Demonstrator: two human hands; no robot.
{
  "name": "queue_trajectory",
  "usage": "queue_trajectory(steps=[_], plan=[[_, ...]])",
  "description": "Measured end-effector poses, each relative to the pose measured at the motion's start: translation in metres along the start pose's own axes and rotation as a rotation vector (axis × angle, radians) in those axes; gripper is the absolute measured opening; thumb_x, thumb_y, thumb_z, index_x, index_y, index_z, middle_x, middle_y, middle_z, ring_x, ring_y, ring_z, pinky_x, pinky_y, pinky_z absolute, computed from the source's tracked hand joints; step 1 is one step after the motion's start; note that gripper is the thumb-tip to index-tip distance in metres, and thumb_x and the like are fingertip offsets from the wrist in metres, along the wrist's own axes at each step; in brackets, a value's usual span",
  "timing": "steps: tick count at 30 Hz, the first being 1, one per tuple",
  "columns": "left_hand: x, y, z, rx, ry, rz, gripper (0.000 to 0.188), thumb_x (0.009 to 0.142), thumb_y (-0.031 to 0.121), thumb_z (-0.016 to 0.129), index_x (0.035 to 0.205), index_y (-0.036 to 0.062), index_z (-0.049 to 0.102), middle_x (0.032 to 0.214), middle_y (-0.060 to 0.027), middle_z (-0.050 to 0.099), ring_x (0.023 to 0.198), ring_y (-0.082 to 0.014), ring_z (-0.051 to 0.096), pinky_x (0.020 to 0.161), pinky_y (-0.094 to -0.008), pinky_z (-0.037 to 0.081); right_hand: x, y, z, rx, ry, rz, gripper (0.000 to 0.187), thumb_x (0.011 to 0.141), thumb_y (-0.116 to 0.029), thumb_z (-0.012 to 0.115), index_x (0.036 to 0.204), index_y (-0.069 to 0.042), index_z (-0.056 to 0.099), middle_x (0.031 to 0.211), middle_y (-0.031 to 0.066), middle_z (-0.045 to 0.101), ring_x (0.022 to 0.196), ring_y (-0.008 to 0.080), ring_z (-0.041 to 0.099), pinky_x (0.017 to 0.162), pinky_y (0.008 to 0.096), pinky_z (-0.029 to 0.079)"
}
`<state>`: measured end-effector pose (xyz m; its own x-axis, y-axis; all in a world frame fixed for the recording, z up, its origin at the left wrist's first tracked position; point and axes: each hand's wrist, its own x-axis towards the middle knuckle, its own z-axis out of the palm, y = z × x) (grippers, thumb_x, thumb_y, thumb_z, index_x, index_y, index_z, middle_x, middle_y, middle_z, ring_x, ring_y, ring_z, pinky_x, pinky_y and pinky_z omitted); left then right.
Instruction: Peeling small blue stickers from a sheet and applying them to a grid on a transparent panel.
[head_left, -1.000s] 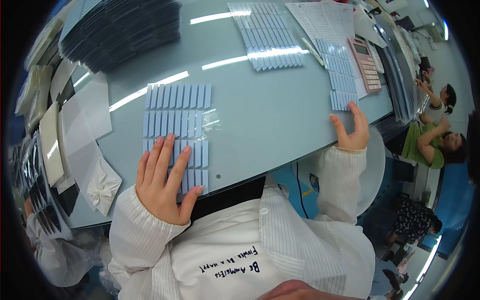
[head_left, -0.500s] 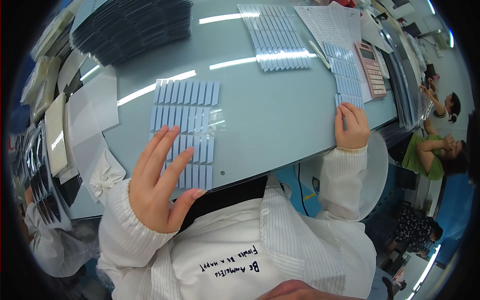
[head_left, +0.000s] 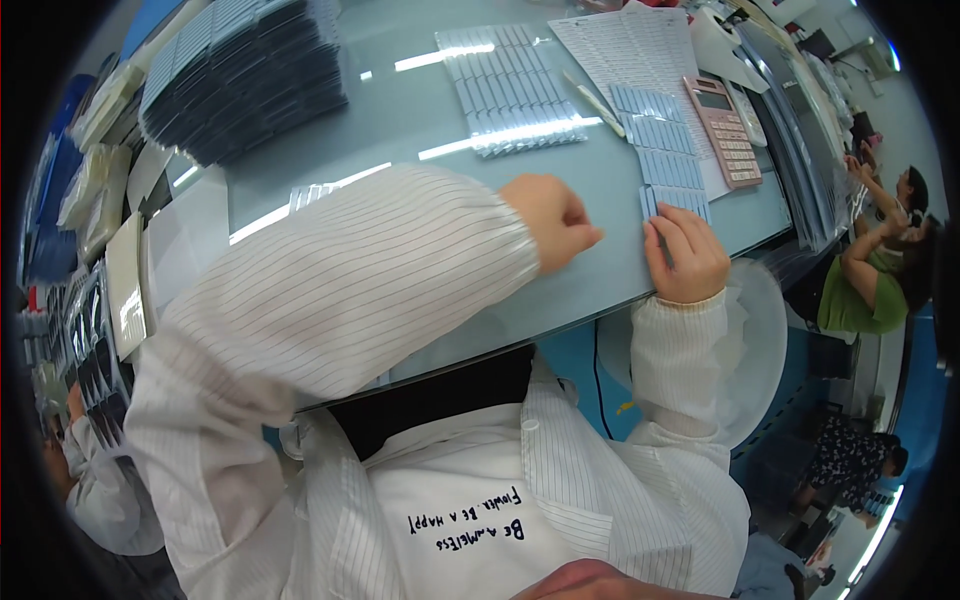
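At ten o'clock a dark stack of trays (head_left: 245,80) sits on the glass table (head_left: 420,110). The left hand (head_left: 550,220) crosses toward three o'clock, fingers curled nearly closed; whether it pinches anything I cannot tell. At twelve o'clock lies a finished-looking sheet of pale blue strips (head_left: 510,90). The right hand (head_left: 685,255) rests flat, fingers spread lightly, pressing the nearest rows of small blue strips (head_left: 672,165) at two o'clock, beside a pink calculator (head_left: 725,130). Judging by this, several rows are laid out, and this group looks partly handled.
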<state>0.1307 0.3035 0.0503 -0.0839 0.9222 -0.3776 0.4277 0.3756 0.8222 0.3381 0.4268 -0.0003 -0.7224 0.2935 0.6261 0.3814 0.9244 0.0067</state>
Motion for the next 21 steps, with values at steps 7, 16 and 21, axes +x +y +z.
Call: queue_trajectory(steps=[7, 16, 21], plan=[[0.054, 0.032, 0.031, -0.444, -0.101, -0.203, 0.037, 0.096, 0.031, 0.063, 0.100, -0.0060, 0.068, 0.083, -0.0140, 0.070, 0.070, -0.0193, 0.070, 0.062, -0.0285, 0.059, 0.003, -0.004, -0.005, 0.098, 0.150, 0.007, 0.015, 0.071, 0.003, 0.074, 0.084, 0.001, 0.069, 0.088, 0.0128, 0.072, 0.076, 0.0288, 0.070, 0.068, 0.0325, 0.056], [0.062, 0.024, 0.040, -0.544, -0.092, -0.049, 0.030, 0.100, 0.022, 0.057, 0.100, -0.0061, 0.066, 0.085, -0.0118, 0.069, 0.070, -0.0174, 0.069, 0.062, -0.0285, 0.058, 0.003, -0.012, -0.007, 0.396, 0.168, 0.241, 0.015, 0.077, 0.006, 0.068, 0.091, 0.003, 0.070, 0.093, 0.0130, 0.072, 0.082, 0.0271, 0.070, 0.073, 0.0320, 0.056], [0.064, 0.018, 0.038, -0.501, -0.075, -0.005, 0.024, 0.099, 0.017, 0.057, 0.101, -0.0055, 0.065, 0.086, -0.0097, 0.068, 0.071, -0.0152, 0.068, 0.063, -0.0273, 0.056, 0.001, -0.012, -0.005, 0.461, 0.140, 0.290, 0.015, 0.080, 0.006, 0.067, 0.094, 0.003, 0.071, 0.097, 0.0139, 0.072, 0.084, 0.0267, 0.071, 0.075, 0.0317, 0.055]])
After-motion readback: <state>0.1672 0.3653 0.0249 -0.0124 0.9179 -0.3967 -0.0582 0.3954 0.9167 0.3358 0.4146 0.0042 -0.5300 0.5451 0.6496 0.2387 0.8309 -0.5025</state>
